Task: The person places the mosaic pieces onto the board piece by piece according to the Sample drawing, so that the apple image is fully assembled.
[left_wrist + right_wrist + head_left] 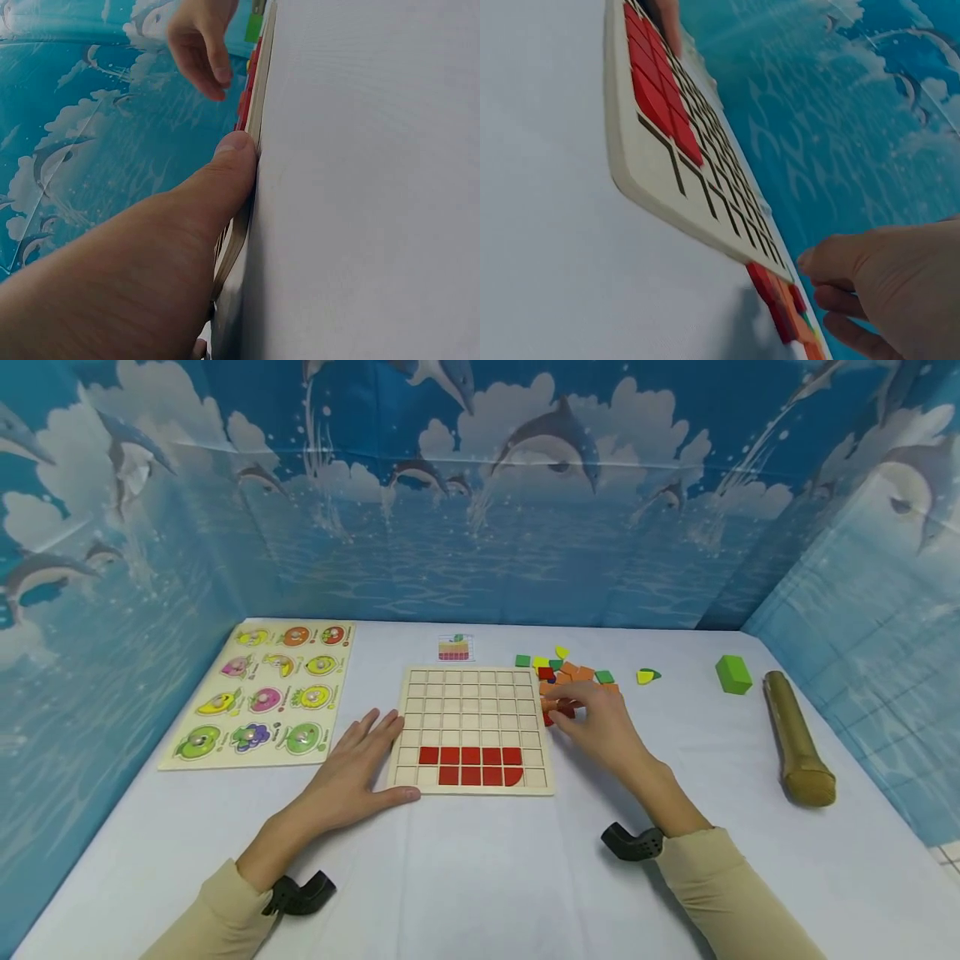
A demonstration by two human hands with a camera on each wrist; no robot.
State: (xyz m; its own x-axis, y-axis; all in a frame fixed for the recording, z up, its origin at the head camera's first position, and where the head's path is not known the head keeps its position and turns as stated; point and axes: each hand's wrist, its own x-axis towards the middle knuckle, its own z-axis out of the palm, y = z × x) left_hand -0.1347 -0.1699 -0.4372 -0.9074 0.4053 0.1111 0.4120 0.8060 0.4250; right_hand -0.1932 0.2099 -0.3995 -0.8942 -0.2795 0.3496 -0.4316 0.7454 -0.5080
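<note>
On the white table point(480, 877) lies a wooden grid board point(472, 729), right in the middle. Two rows of red tiles point(471, 766) sit in its near part, and the last one on the right has a round corner. All the other little squares in the board hold nothing.

The left hand point(354, 774) lies flat on the table, touching the board's left edge. Its fingers are straight and spread, and the thumb point(225, 169) presses along the near left corner. It holds nothing.

The right hand point(596, 720) is just past the board's right edge, over a pile of small tiles point(572, 677). The tiles are red, orange, green and yellow. The fingers are bent down onto some red pieces point(552, 713) at the near end of the pile. I cannot tell if they are pinching a piece or only touching it.

Farther right, a yellow and green piece point(647, 676) lies by itself. Past that is a green block point(732, 674), and beside it a long brown tube point(797, 740) lies on the table. On the far left is a fruit puzzle board point(264, 693) with little knobs. A small picture card point(454, 647) lies just beyond the grid board. Blue walls with dolphins point(555, 439) and clouds stand all around the table.
</note>
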